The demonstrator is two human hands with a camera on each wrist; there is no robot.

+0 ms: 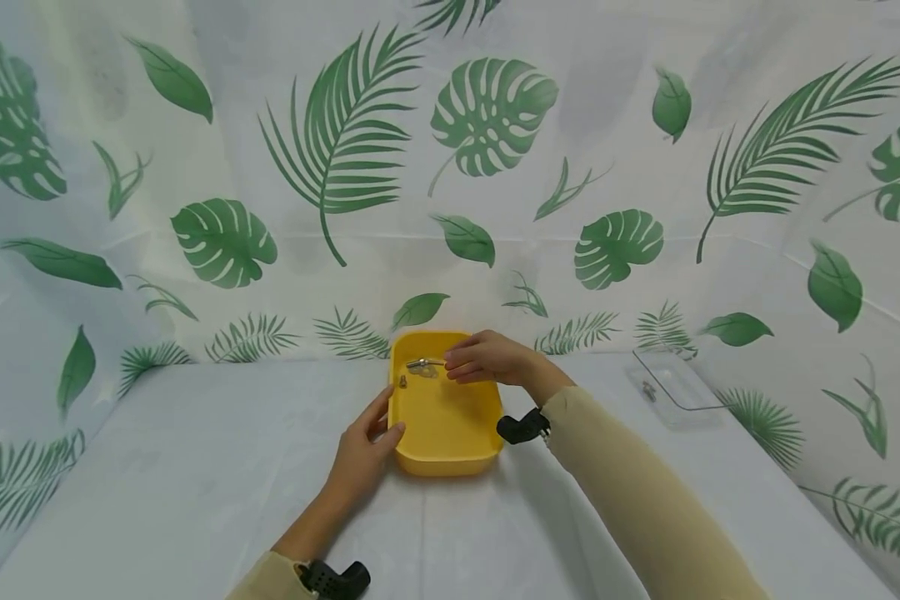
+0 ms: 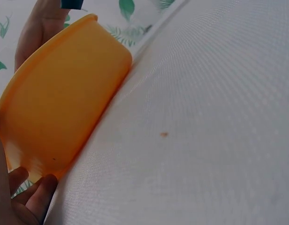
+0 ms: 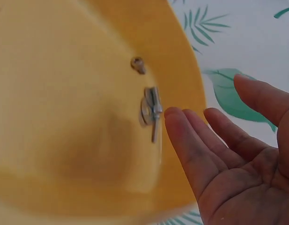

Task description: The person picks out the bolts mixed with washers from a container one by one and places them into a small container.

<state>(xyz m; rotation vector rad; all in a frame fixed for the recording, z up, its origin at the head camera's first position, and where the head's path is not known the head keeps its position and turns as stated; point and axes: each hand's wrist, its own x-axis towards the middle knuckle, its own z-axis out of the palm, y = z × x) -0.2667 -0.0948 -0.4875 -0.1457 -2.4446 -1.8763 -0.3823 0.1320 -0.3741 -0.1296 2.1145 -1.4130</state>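
A yellow plastic tray (image 1: pixel 450 425) sits in the middle of the white-covered table. At its left side my left hand (image 1: pixel 363 442) grips the wall, thumb by the rim and fingertips against the outside, as the left wrist view also shows. My right hand (image 1: pixel 487 357) hovers over the tray's far right part, holding nothing; in the right wrist view its fingers (image 3: pixel 186 150) are extended and the thumb stands apart. Near its fingertips lies a shiny metal piece (image 3: pixel 153 110) with a thin shaft and a flat rounded part. Beside that rests a small screw-like metal part (image 3: pixel 137 64).
To the right on the table stands a clear box (image 1: pixel 678 392) with a small metal part (image 1: pixel 649 390) in it. A white sheet (image 1: pixel 495 275) printed with green leaves hangs behind and at the sides.
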